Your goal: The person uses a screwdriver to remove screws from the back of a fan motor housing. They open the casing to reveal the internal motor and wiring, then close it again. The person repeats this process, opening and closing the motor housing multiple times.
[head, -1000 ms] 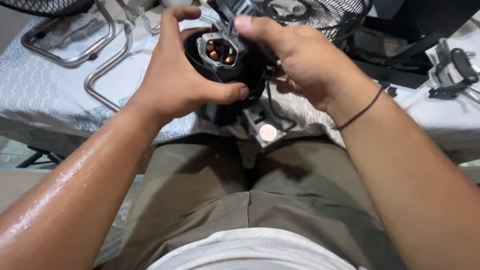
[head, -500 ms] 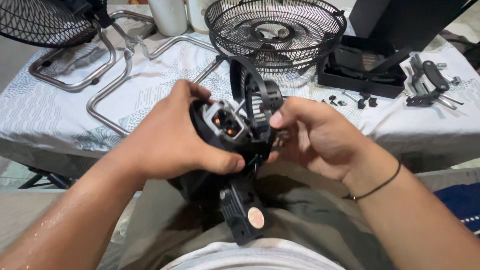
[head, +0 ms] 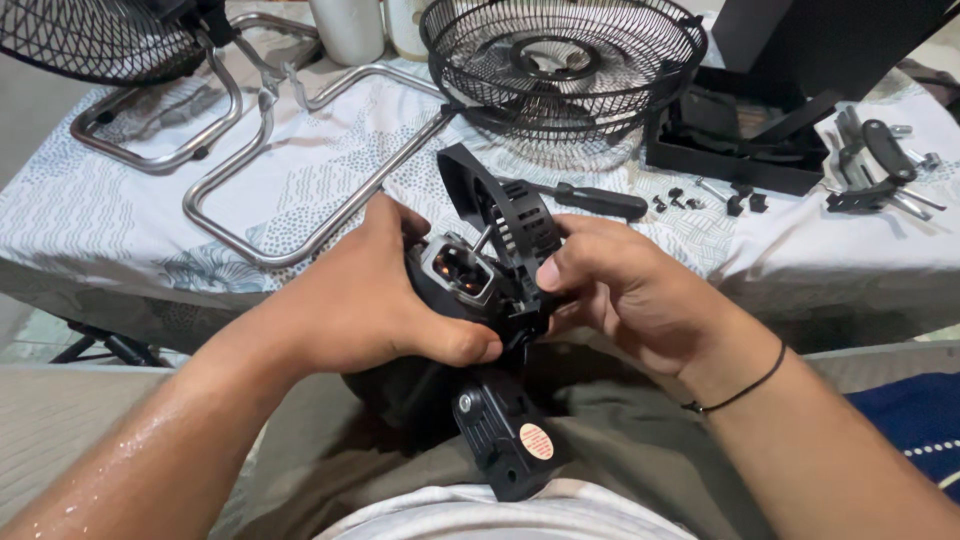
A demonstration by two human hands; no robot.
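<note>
A table draped in a pale patterned cloth [head: 120,210] is stretching across the top of the view, carrying a round black wire fan guard [head: 565,65], a bent chrome tube stand [head: 300,215], a black-handled screwdriver [head: 600,202] and a scatter of small black screws [head: 715,198]. Below its edge, over the person's lap, the black plastic fan motor housing [head: 480,290] is sitting between both hands. The left hand [head: 370,300] is wrapping its body, fingers curled tight; the right hand [head: 625,290] is pinching the slotted rear cover. The housing is looking stiff and rather heavy, with fragile exposed contacts, so gripping the solid shell seems wisest.
</note>
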